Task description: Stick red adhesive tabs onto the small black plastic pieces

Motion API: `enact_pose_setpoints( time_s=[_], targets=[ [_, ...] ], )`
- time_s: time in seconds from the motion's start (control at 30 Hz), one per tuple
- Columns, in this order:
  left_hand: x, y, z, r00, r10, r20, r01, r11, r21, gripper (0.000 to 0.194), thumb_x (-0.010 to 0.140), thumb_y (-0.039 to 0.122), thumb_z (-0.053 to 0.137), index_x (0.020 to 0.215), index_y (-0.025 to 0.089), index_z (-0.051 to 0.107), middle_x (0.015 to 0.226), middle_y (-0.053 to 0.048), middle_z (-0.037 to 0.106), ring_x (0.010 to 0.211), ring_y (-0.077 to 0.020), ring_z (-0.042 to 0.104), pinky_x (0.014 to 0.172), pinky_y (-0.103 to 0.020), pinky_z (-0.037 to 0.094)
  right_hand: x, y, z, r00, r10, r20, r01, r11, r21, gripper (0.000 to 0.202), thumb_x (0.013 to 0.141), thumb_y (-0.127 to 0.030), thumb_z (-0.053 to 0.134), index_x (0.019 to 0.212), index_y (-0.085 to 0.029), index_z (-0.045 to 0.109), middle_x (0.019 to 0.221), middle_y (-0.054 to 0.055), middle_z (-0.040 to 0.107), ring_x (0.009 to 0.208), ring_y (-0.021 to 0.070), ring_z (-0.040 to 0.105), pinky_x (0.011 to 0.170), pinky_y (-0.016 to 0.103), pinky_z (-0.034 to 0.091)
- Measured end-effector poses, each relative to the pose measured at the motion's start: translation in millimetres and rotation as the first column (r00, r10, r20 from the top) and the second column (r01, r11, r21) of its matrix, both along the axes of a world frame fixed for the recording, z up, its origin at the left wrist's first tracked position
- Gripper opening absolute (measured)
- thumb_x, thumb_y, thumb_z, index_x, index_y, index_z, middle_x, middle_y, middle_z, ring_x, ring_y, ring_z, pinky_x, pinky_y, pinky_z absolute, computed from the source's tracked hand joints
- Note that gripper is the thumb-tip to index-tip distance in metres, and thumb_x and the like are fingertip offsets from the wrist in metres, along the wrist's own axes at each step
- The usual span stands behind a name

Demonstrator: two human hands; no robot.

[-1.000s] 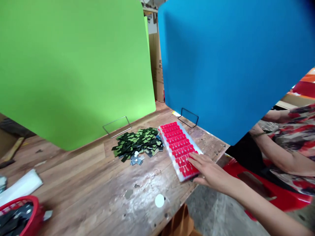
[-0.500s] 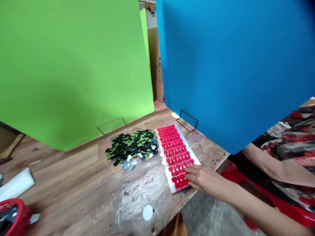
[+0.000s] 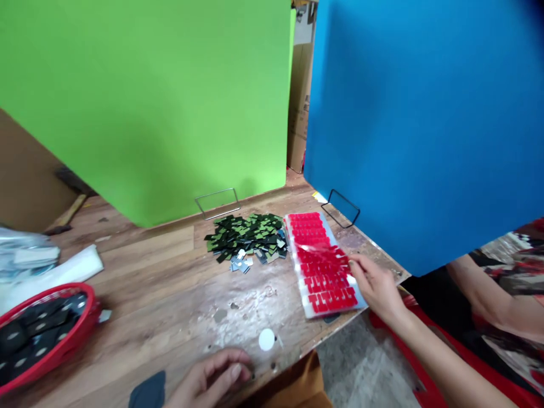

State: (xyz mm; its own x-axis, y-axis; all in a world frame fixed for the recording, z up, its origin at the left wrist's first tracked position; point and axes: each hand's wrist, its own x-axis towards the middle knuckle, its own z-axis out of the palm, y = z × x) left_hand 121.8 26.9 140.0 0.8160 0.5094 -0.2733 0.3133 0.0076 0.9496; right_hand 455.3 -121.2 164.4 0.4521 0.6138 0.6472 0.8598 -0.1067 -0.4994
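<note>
A stack of sheets bearing rows of red adhesive pieces (image 3: 331, 300) lies near the right edge of the wooden table. My right hand (image 3: 376, 283) pinches the end of a blurred red strip (image 3: 325, 258) that is lifted off the middle rows. Close to the front edge is my left hand (image 3: 216, 377), fingers loosely curled, thumb a little apart, with nothing visible in it. Beside that wrist lies a flat dark grey piece (image 3: 148, 390). A pile of small black and green pieces (image 3: 246, 238) spreads left of the sheets, some grey ones at its front.
Large green (image 3: 170, 113) and blue (image 3: 408, 124) panels stand behind, with wire stands (image 3: 342, 208) at their bases. A red basket (image 3: 91, 317) of dark pieces is at left, near white wrapping (image 3: 80, 266). A white disc (image 3: 267, 339) lies in front. Another person's arm (image 3: 484, 283) is at right.
My right hand has moved from the near rows up to the middle ones, and a red strip now lifts with it. My left hand has come into view. The view has swung left.
</note>
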Motion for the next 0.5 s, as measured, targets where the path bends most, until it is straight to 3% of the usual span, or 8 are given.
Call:
enact_pose_setpoints(
  time_s=[0.1, 0.2, 0.3, 0.4, 0.5],
  targets=[
    [3, -4, 0.7, 0.991, 0.088, 0.104, -0.067, 0.979, -0.193, 0.037, 0.080, 0.048, 0.055, 0.095, 0.016, 0.067, 0.093, -0.010, 0.068, 0.090, -0.0224, 0.061, 0.086, -0.032, 0.044, -20, 3, 8.2, 1.000, -0.022, 0.019, 0.019, 0.986, 0.164, 0.017, 0.089, -0.023, 0.045, 0.100, -0.019, 0.058, 0.088, 0.005, 0.066, 0.075, 0.0163, 0.062, 0.066, 0.024, 0.046],
    [12, -3, 8.3, 0.950, 0.176, 0.258, -0.042, 0.890, -0.453, 0.050, 0.084, 0.053, 0.045, 0.110, 0.013, 0.061, 0.109, -0.017, 0.063, 0.101, -0.0267, 0.059, 0.091, -0.040, 0.043, -63, 8, 10.0, 0.951, 0.202, 0.235, -0.249, 0.950, 0.189, 0.021, 0.088, -0.013, 0.045, 0.106, -0.019, 0.055, 0.094, 0.007, 0.065, 0.084, 0.0174, 0.061, 0.074, 0.027, 0.046],
    [25, 2, 16.5, 0.913, 0.212, 0.349, 0.051, 0.789, -0.612, 0.057, 0.085, 0.054, 0.042, 0.126, 0.015, 0.050, 0.118, -0.018, 0.058, 0.104, -0.0284, 0.058, 0.090, -0.044, 0.044, -114, 16, -0.2, 0.740, 0.544, 0.396, -0.568, 0.820, -0.065, 0.024, 0.090, -0.012, 0.040, 0.110, -0.017, 0.053, 0.093, 0.009, 0.064, 0.083, 0.0179, 0.059, 0.072, 0.030, 0.046],
    [30, 10, 11.4, 0.906, 0.230, 0.356, 0.045, 0.783, -0.621, 0.052, 0.083, 0.032, 0.058, 0.131, 0.019, 0.043, 0.110, -0.014, 0.063, 0.090, -0.0228, 0.064, 0.084, -0.037, 0.047, -157, 24, -17.2, 0.559, 0.701, 0.443, -0.597, 0.711, -0.372, 0.019, 0.090, -0.014, 0.041, 0.101, -0.015, 0.056, 0.084, 0.008, 0.064, 0.076, 0.0183, 0.056, 0.067, 0.031, 0.045],
    [21, 18, -6.0, 0.888, 0.259, 0.381, 0.010, 0.816, -0.578, 0.064, 0.073, 0.010, 0.066, 0.131, 0.022, 0.042, 0.103, -0.009, 0.066, 0.081, -0.0175, 0.066, 0.078, -0.029, 0.048, -176, 29, -28.1, 0.517, 0.769, 0.376, -0.631, 0.639, -0.439, 0.014, 0.090, -0.025, 0.049, 0.095, -0.016, 0.058, 0.083, 0.006, 0.064, 0.078, 0.0182, 0.055, 0.070, 0.031, 0.045]
  ],
)
